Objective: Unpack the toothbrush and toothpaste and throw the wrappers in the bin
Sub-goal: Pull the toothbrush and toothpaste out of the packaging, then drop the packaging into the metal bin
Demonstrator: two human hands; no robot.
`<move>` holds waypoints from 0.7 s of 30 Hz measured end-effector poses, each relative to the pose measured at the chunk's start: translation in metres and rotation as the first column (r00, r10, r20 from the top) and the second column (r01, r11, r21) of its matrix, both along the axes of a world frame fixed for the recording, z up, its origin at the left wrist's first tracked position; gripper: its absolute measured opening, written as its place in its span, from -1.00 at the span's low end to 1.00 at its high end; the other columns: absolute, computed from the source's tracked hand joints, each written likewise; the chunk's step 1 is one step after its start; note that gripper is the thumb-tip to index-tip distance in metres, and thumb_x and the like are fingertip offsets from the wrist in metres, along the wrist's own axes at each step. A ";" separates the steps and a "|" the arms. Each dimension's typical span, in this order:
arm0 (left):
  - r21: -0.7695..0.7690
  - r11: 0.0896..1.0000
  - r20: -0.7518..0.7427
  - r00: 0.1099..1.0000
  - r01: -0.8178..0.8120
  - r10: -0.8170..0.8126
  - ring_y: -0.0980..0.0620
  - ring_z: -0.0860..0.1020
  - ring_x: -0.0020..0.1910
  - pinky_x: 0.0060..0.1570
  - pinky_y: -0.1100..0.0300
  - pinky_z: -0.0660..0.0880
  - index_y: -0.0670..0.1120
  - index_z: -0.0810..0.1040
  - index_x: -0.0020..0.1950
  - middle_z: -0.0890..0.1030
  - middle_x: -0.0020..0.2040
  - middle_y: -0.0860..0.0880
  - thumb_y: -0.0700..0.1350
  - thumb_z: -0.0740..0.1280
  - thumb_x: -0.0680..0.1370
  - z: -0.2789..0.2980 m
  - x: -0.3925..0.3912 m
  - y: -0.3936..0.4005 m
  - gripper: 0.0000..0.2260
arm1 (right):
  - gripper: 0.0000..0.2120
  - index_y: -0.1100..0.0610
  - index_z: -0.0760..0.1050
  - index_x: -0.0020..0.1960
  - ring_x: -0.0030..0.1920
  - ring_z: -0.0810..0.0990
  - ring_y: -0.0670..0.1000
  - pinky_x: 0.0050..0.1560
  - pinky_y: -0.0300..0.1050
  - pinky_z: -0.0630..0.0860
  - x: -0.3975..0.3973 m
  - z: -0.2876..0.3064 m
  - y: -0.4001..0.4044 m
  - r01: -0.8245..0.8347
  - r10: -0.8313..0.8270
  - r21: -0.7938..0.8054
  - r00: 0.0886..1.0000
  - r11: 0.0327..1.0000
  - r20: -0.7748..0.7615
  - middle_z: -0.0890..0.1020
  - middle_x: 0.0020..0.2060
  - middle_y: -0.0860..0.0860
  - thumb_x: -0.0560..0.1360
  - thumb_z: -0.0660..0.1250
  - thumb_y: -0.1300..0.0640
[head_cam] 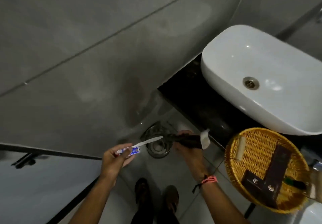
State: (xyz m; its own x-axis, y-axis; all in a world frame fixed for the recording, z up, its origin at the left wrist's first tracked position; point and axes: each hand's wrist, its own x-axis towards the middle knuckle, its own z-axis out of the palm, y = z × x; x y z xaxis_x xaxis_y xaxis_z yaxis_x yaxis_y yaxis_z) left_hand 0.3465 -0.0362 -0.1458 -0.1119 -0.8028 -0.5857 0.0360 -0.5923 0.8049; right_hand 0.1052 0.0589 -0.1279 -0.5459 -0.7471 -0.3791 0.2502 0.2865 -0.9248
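White toothbrush (148, 141) and small toothpaste (133, 149) tube sit pinched together in the left hand (115, 157). Right hand (187, 147) is closed around dark wrappers (188, 141), both hands above the steel bin (156, 145) on the floor.

Bare forearms, pink-and-black thread wristband (209, 179), dark trousers (156, 215), dark sandals (171, 197)

White toothbrush (148, 141), small toothpaste tube (133, 150) unwrapped; dark wrappers (187, 141) above steel bin (156, 143).
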 end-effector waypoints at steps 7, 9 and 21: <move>0.065 0.996 0.072 0.996 -0.064 0.060 -0.05 0.74 -0.20 -0.29 0.28 0.67 -0.23 0.69 -0.03 0.74 -0.17 -0.17 -0.41 0.41 0.50 -0.090 0.009 0.007 -0.87 | -0.87 -0.07 0.64 -0.11 -0.11 0.74 -0.13 -0.19 -0.39 0.61 0.014 -0.124 -0.012 0.198 -0.198 0.162 0.980 0.967 -0.013 0.76 -0.18 -0.11 0.39 0.55 0.04; 0.066 0.995 0.080 0.995 -0.069 0.063 -0.02 0.75 -0.24 -0.30 0.29 0.66 -0.23 0.68 -0.04 0.74 -0.18 -0.15 -0.42 0.41 0.50 -0.119 0.009 0.003 -0.86 | -0.76 -0.03 0.58 -0.07 -0.15 0.72 -0.13 -0.13 -0.29 0.65 0.013 -0.161 -0.017 0.214 -0.189 0.200 0.972 0.956 -0.137 0.72 -0.20 -0.08 0.38 0.56 0.22; 0.051 0.999 0.076 0.997 -0.008 0.004 0.02 0.74 -0.26 -0.26 0.24 0.69 -0.26 0.66 -0.02 0.75 -0.24 -0.07 -0.40 0.41 0.50 -0.226 -0.002 -0.040 -0.89 | -0.77 0.28 0.66 -0.07 0.21 0.60 0.18 0.26 -0.10 0.52 0.003 -0.293 -0.059 -0.450 0.592 0.384 0.609 0.806 -0.528 0.63 0.14 0.20 0.33 0.43 0.50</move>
